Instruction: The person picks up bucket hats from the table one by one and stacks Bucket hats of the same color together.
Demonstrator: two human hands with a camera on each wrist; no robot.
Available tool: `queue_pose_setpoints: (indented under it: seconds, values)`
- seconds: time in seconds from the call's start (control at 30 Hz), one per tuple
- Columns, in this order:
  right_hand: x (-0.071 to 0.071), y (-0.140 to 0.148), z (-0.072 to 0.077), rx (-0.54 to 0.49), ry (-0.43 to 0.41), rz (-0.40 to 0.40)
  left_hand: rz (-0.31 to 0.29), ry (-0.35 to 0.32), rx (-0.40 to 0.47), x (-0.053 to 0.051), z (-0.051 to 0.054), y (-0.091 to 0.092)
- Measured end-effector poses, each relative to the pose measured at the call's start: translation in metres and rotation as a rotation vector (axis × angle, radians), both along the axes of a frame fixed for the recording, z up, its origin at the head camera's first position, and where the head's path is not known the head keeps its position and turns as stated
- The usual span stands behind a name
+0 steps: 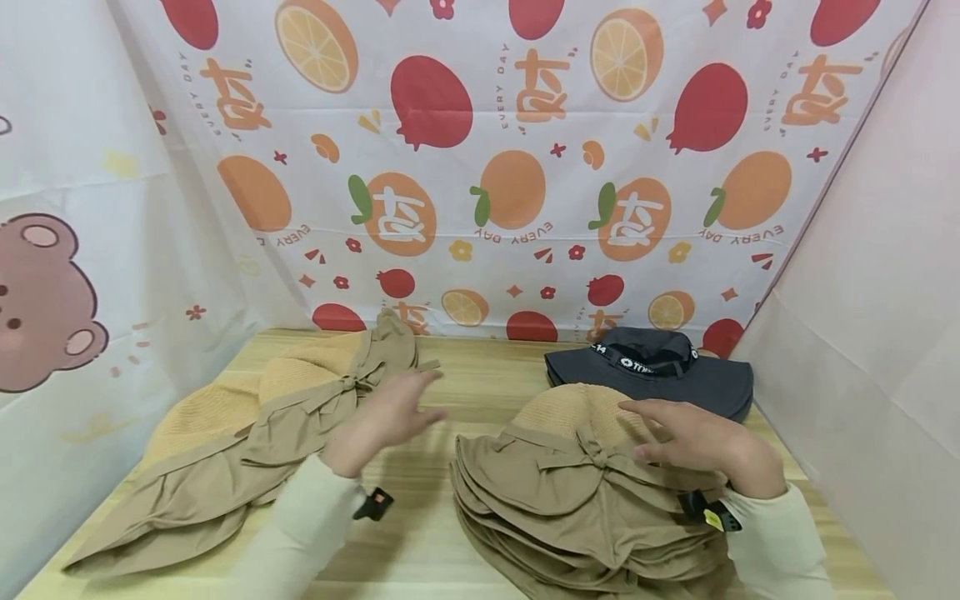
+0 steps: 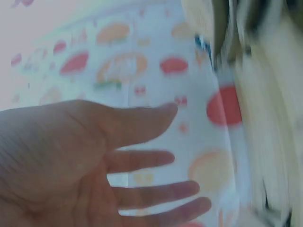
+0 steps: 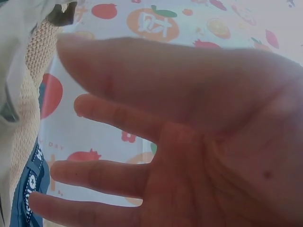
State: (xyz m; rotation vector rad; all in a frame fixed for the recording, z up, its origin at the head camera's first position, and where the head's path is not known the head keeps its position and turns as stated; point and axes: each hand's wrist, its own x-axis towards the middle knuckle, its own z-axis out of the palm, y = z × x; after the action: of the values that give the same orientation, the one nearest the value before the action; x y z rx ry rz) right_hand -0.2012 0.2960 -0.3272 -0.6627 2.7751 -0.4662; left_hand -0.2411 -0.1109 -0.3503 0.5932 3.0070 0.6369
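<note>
In the head view my left hand [image 1: 386,414] hovers between two groups of hats, fingers extended and holding nothing. My right hand [image 1: 693,437] is held over the right side of a stack of tan sun hats [image 1: 555,483], its fingers spread and nothing in them. The top hat has a straw-coloured knit crown [image 1: 577,408] and a fabric bow at the front. Left of my left hand lie more such sun hats [image 1: 307,417], overlapping in a slanted row. The left wrist view shows the spread left palm [image 2: 94,156], the right wrist view the right palm [image 3: 189,142].
Behind the stack, a dark navy hat [image 1: 652,375] with white lettering on its band lies near the back right corner. The wooden table [image 1: 427,517] is bounded by a fruit-print cloth [image 1: 517,275] behind and pale cloth walls [image 1: 862,292] at the sides.
</note>
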Motion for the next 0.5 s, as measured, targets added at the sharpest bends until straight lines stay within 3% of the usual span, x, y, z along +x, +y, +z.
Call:
queue_pose_setpoints:
  seconds: [0.3,0.5]
  values:
    - [0.001,0.003,0.002,0.002,0.025,-0.022,0.182,-0.125,-0.088,-0.032,0.010,-0.103]
    - [0.002,0.003,0.004,-0.005,0.058,-0.003,0.291,-0.163,-0.126,-0.051,0.002,-0.172]
